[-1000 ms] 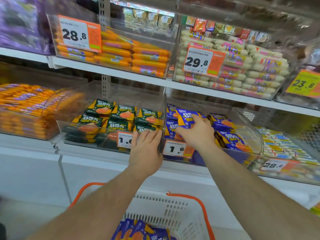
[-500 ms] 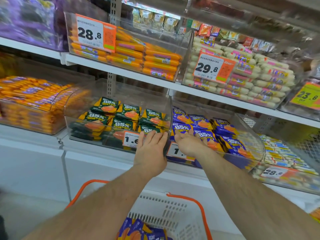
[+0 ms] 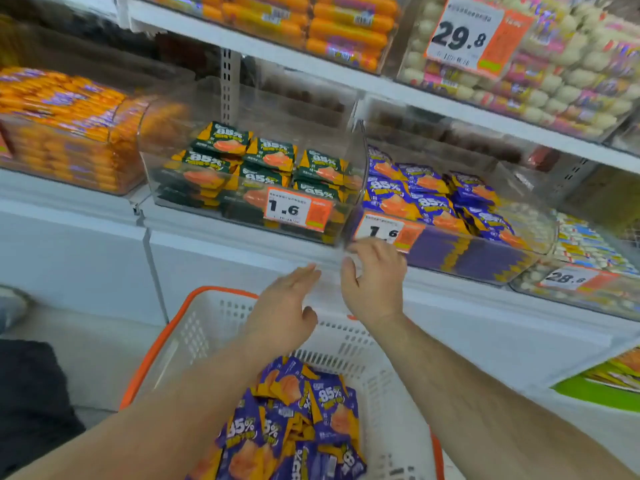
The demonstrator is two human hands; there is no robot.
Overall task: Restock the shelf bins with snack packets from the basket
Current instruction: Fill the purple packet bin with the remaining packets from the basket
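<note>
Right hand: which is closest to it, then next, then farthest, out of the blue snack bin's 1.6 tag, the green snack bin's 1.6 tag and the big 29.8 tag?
From the right hand:
1. Blue bin's 1.6 tag, just above the fingertips.
2. Green bin's 1.6 tag, up and to the left.
3. 29.8 tag, high on the upper shelf.

Bright, even store light falls from above — colours read vivid, and shadows stay soft, deepest in the dark gaps behind the clear bins (image 3: 256, 157). Pale sheen lies on the bin walls. Motion blur smears the whole view, worst on the orange packs (image 3: 65, 126) at left. The wide lens bows the shelf edge (image 3: 381, 86) — corners stretch and soften.
</note>
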